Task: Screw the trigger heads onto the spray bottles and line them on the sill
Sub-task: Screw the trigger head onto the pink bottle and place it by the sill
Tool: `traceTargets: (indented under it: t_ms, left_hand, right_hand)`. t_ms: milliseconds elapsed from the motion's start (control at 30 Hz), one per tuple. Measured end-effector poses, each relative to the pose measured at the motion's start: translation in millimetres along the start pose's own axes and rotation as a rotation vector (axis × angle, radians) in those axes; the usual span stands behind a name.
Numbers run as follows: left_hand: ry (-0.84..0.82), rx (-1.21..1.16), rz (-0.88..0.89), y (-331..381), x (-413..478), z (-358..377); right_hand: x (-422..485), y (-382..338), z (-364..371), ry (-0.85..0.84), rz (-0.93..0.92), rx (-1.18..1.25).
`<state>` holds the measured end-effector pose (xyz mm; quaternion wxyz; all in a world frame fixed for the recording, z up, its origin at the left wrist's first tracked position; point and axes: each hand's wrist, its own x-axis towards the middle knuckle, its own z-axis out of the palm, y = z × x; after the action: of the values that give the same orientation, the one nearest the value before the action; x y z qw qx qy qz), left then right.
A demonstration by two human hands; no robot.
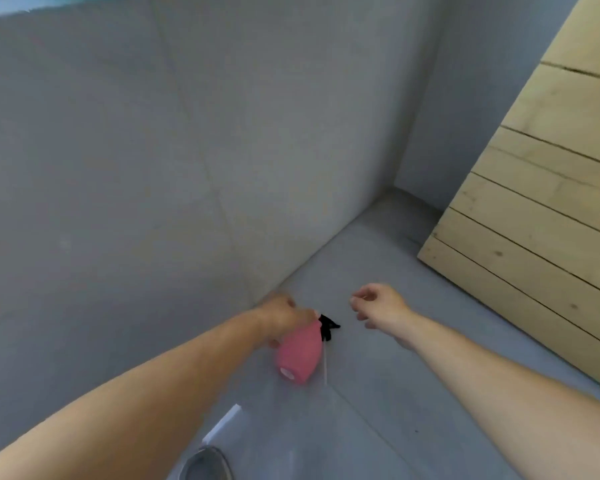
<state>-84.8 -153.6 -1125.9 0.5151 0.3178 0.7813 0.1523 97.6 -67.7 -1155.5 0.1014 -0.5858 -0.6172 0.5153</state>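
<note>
A pink spray bottle [300, 355] lies tilted above the grey floor, its base toward me. My left hand [281, 315] grips it around the neck. A black trigger head [327, 326] sits just beyond the bottle's neck, and its thin white dip tube [325, 365] runs down along the bottle's right side. Whether the head is threaded on cannot be told. My right hand [378, 306] hovers to the right of the trigger head, fingers loosely curled and apart, holding nothing.
A grey wall [153, 168] rises on the left and meets the grey floor [395, 393] in a corner. A pale wooden plank panel [541, 220] leans at the right. A white strip [222, 424] and a shoe tip [207, 465] lie near the bottom.
</note>
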Motion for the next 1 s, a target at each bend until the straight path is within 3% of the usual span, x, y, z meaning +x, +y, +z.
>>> traceTargets:
  t_ms: [167,367,600,1000]
  left_hand:
    - [-0.047,0.09,-0.122,-38,60,38]
    - [-0.05,0.158,-0.19,-68,107,54]
    - [-0.028,0.02,-0.189,-89,128,62]
    - [-0.041,-0.224,-0.264,-121,113,49]
  right_hand:
    - [53,63,40,-0.018,0.116,0.013]
    - [94,89,73,-0.057,0.17,-0.006]
    - [121,102,90,-0.012,0.17,-0.011]
    - [130,97,106,0.006,0.164,-0.26]
